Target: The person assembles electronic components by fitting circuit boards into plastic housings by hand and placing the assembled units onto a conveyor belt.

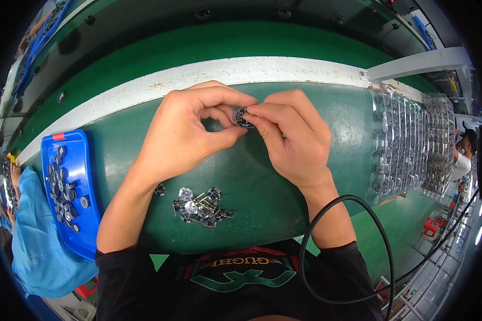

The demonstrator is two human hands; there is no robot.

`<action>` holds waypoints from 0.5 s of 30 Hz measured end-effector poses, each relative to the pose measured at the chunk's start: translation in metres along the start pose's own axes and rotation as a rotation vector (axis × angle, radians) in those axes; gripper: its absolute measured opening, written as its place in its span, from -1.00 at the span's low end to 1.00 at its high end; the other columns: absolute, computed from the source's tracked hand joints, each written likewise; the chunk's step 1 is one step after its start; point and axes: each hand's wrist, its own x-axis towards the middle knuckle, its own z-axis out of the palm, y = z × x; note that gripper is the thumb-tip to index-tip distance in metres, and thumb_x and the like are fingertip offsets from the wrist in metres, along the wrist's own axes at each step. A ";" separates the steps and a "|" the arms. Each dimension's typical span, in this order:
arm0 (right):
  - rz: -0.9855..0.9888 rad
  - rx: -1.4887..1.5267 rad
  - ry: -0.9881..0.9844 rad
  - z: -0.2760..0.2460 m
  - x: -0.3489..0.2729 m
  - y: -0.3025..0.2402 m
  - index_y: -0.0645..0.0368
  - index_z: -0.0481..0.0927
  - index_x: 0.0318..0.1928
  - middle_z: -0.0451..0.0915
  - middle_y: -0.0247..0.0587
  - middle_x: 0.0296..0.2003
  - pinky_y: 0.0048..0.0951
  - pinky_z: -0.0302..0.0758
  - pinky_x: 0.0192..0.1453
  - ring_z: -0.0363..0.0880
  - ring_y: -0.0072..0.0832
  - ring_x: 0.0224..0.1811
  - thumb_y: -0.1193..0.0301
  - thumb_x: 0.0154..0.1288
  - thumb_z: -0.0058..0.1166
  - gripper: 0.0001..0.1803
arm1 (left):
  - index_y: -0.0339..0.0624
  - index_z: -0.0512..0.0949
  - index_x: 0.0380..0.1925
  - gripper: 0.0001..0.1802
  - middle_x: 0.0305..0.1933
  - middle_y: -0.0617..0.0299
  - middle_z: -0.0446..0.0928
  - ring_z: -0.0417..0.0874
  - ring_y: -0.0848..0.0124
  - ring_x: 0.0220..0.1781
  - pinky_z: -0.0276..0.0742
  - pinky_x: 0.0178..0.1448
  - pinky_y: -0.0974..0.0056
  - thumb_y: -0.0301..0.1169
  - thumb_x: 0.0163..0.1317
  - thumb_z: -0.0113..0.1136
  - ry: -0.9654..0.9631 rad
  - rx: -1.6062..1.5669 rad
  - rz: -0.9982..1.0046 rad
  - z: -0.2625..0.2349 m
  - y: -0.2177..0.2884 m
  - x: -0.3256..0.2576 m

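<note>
**Both hands pinch 1 small round part over the green bench**

The left hand (185, 131) and right hand (292, 139) meet above the middle of the bench (262, 198), nearer its far white edge than the near one. Between them sits 1 small part (242, 117), a dark round disc with a pale centre. Each hand is closed narrow, thumb and forefinger nipped on the part from its own side, the other fingers curled in. The part lies right at the fingertips of both hands, so neither hand is clearly nearer; the left grips its left rim, the right its right rim.

The disc stands roughly on edge, its flat face tilted toward the camera and a little toward the right hand. Being round, it shows no clear long axis; its short axis through the face runs toward the person. Whether pins or leads stick out behind it cannot be told.

Below the hands, toward the near edge of the bench, lies a loose pile (201, 204) of similar dark and silvery parts, well apart from the held one, with 1 stray piece just to its left. A blue tray (87, 160) holding more dark parts sits at the bench's left end. Stacked clear trays (412, 142) fill the right end. A black cable (348, 246) loops over the right forearm.
</note>
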 end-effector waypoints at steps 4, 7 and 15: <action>-0.047 -0.116 -0.103 -0.002 -0.001 -0.003 0.28 0.68 -0.29 0.58 -0.20 -0.36 -0.47 0.51 -0.43 0.57 -0.44 -0.43 0.70 0.03 0.34 -0.81 | -0.44 0.65 -0.08 -0.56 -0.06 0.10 0.62 0.58 0.50 -0.21 0.55 -0.10 0.43 -0.83 -0.04 0.26 0.004 0.125 0.009 0.000 0.003 -0.001; 0.007 -0.001 -0.004 0.003 -0.004 0.003 0.28 0.69 -0.28 0.59 -0.21 -0.35 -0.48 0.52 -0.42 0.58 -0.45 -0.41 0.72 0.04 0.32 -0.80 | -0.44 0.65 -0.07 -0.57 -0.06 0.09 0.62 0.58 0.50 -0.20 0.55 -0.10 0.43 -0.82 -0.04 0.27 -0.001 0.114 -0.030 0.000 0.004 0.001; 0.005 0.000 0.036 0.018 -0.011 0.011 0.23 0.70 -0.17 0.57 -0.24 -0.37 -0.43 0.58 -0.37 0.62 -0.38 -0.40 0.72 0.02 0.24 -0.69 | -0.43 0.66 -0.07 -0.66 -0.17 0.11 0.69 0.70 0.45 -0.16 0.61 -0.04 0.41 -0.75 0.11 0.27 0.076 -0.086 -0.241 -0.010 -0.001 0.010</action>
